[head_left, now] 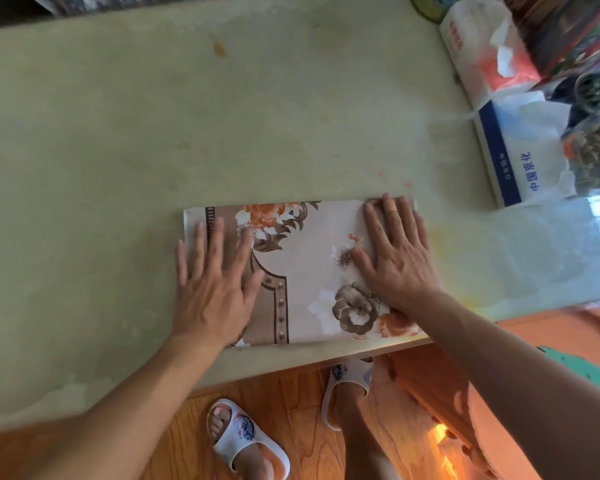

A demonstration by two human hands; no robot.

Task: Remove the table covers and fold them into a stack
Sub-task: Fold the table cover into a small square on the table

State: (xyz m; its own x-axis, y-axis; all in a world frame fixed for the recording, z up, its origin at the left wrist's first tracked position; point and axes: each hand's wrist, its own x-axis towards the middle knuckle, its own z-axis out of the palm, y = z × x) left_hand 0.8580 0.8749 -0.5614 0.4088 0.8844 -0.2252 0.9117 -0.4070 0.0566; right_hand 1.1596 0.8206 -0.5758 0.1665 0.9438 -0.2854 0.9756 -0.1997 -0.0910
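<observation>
- Floral folded table cover (302, 271) lies at the near edge of the pale green counter (118, 133).
- Both hands, left (215, 289) and right (400, 258), press flat with straight fingers on the cover's two ends, probably to sharpen the folds.

floor (291, 403): orange wood planks | table (118, 133): pale green top | light: bright daylight

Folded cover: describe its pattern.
Cream cover printed with orange and brown flowers, plus a brown studded border. Head view, the only one, shows it.
</observation>
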